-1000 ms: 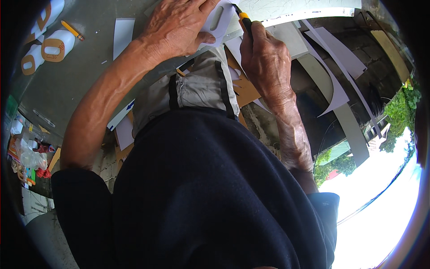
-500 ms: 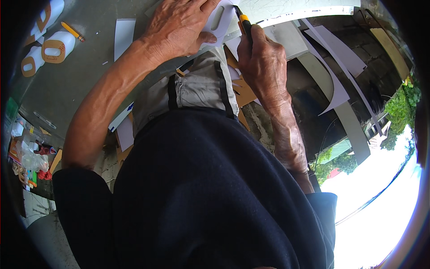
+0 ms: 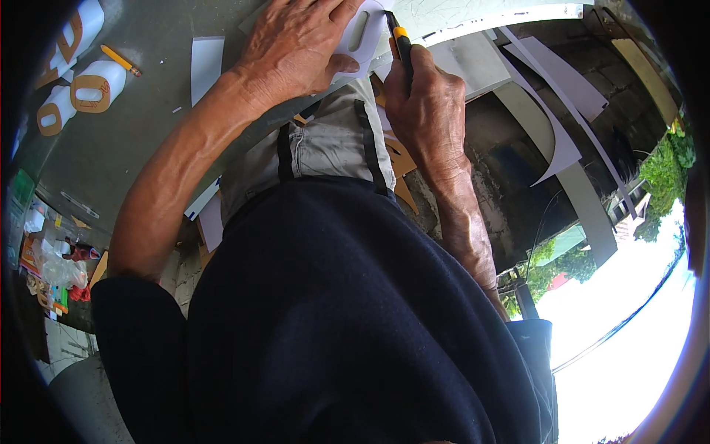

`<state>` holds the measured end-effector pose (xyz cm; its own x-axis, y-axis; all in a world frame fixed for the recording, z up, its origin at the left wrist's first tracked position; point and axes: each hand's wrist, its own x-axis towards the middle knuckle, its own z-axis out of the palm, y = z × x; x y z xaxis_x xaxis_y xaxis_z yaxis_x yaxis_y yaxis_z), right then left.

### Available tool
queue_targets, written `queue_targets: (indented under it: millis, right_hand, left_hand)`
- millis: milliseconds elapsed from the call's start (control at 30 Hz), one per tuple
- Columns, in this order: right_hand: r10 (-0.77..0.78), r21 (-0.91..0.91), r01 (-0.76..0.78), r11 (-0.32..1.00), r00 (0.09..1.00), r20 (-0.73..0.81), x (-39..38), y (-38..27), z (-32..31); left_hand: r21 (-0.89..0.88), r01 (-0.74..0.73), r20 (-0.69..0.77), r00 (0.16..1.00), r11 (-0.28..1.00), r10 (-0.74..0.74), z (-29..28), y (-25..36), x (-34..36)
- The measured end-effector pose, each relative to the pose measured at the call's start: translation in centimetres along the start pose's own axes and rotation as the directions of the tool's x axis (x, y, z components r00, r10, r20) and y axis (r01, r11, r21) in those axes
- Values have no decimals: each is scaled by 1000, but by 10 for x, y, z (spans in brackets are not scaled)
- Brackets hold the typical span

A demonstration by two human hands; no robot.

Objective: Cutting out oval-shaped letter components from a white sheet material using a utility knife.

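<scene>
The right hand (image 3: 429,111) is wrapped around the black and yellow knife (image 3: 401,46), with its fingers closed around the handle and the blade pointing away from the body. The left hand (image 3: 299,48) lies on the white card (image 3: 376,35), its thumb bent at the near part. Some fingers leave the view at the upper edge, so I cannot tell if they pinch the card or only press it.

The card is at the top of the view, between the two hands, and has a long rounded slot. The blade tip is at its right side; whether it touches, I cannot tell. I judge the card to be light and rather stiff, smooth enough to slide, and weakest in the narrow border around the slot. The better place to hold it is the wide flat part, away from the blade. The knife should be light and rigid, best held by its handle; the thin blade could snap if twisted.

The left forearm reaches diagonally up to the right over the grey table (image 3: 148,159). The right forearm rises more steeply, leaning left, with the knuckles upward.
</scene>
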<state>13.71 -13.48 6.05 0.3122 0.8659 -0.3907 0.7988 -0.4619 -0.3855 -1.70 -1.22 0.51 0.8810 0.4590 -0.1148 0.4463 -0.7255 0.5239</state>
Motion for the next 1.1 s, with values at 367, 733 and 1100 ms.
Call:
queue_targets:
  millis: [367,733,1100]
  right_hand:
    - [25,12,-24,1000,999,-44,-6,-4,6]
    - [70,65,-68,996,997,-19,-10,-6,6]
    - [67,61,-64,996,997,-49,-14,-6,5]
  left_hand:
    - [11,-10,-19,1000,1000,10,4,1,0]
    - [16,-21,-39,999,1000,22,4,2,0]
    - [-52,-11,-16,1000,999,10,2,3,4]
